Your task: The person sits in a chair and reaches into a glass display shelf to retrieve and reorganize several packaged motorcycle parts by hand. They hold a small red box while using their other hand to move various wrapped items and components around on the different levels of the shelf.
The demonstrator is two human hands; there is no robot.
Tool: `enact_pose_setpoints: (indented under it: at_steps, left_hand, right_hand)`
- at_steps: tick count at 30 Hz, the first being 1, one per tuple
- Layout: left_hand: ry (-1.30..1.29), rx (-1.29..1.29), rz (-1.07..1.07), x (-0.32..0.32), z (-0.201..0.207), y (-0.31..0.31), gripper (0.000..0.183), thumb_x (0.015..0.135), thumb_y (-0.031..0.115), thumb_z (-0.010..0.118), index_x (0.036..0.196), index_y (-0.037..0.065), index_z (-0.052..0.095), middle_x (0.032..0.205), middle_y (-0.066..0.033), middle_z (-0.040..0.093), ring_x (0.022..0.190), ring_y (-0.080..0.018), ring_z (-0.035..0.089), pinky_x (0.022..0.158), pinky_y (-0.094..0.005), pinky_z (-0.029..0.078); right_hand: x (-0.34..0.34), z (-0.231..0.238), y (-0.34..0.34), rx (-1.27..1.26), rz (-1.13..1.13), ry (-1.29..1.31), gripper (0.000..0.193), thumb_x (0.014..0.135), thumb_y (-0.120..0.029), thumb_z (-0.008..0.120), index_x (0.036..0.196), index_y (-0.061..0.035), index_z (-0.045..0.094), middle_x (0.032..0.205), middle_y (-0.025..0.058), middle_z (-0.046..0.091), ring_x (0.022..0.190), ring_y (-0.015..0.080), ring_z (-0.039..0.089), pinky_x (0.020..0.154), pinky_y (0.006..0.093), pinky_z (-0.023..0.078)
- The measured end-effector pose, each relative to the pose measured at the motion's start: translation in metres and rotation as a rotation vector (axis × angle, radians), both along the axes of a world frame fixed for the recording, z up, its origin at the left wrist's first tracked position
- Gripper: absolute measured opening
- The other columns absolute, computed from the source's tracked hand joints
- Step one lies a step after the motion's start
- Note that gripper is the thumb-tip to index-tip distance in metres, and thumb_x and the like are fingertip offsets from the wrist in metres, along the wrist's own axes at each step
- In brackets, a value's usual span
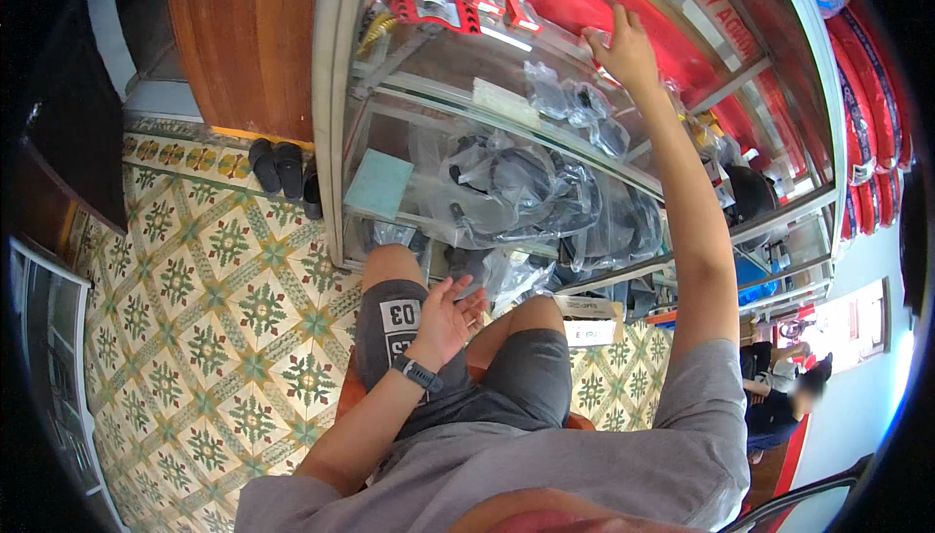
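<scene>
Free: upper shelf (467,58) between red boxes (522,15) and clear bags (547,93) | Blocked: bulky bagged parts (516,181) below; metal post (335,95) left

At the upper glass shelf (453,71), a small red-and-white package (601,36) is showing just beside the fingers of my right hand (625,51). My hand is partly covering it, so I am not making out its full shape or whether I am gripping it.
</scene>
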State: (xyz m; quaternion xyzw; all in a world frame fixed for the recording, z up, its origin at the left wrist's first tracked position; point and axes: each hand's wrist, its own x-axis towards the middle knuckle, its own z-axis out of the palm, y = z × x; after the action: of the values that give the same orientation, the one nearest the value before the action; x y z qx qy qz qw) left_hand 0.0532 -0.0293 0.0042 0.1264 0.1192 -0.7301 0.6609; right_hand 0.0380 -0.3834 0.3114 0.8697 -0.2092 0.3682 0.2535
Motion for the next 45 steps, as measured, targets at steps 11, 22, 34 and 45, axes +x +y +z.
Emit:
enact_pose_setpoints:
  at_steps: [11, 22, 34, 45]
  left_hand:
    - [0.001, 0.03, -0.01, -0.003, -0.002, 0.002, 0.033, 0.088, 0.035, 0.052, 0.11, 0.01, 0.056, 0.102, -0.0094, 0.06, 0.094, -0.0211, 0.056, 0.079, -0.0351, 0.043]
    - [-0.025, 0.016, -0.006, 0.001, -0.001, 0.0, 0.034, 0.089, 0.033, 0.051, 0.115, 0.011, 0.053, 0.102, -0.0119, 0.059, 0.092, -0.0241, 0.058, 0.077, -0.0354, 0.045]
    - [-0.679, -0.155, -0.039, -0.001, 0.018, 0.004, 0.055, 0.094, 0.035, 0.05, 0.14, 0.021, 0.023, 0.115, -0.0129, 0.058, 0.099, -0.021, 0.062, 0.081, -0.0358, 0.052]
    - [-0.693, 0.122, -0.06, 0.017, -0.008, -0.001, 0.026, 0.091, 0.029, 0.057, 0.109, 0.019, 0.041, 0.093, -0.0068, 0.06, 0.082, -0.0203, 0.063, 0.066, -0.0352, 0.055]
  right_hand:
    - [0.128, -0.042, -0.099, 0.519, -0.4, 0.244, 0.098, 0.062, -0.061, 0.071, 0.124, 0.0093, 0.044, 0.122, 0.0281, 0.052, 0.111, 0.0384, 0.055, 0.092, 0.0408, 0.046]
    - [0.025, -0.015, -0.001, 1.718, 0.492, -0.528, 0.038, 0.089, -0.027, 0.055, 0.116, -0.0015, 0.05, 0.096, 0.0121, 0.059, 0.085, 0.021, 0.062, 0.074, 0.03, 0.054]
    - [-0.142, -0.232, 0.287, 1.945, 0.343, -0.436, 0.051, 0.083, -0.009, 0.065, 0.128, -0.0062, 0.041, 0.094, 0.0101, 0.065, 0.088, 0.0159, 0.063, 0.076, 0.0279, 0.05]
    - [-0.125, -0.276, 0.296, 1.298, 0.35, -0.333, 0.058, 0.079, -0.007, 0.066, 0.131, -0.0081, 0.04, 0.091, 0.0152, 0.066, 0.084, 0.0305, 0.066, 0.073, 0.0368, 0.053]
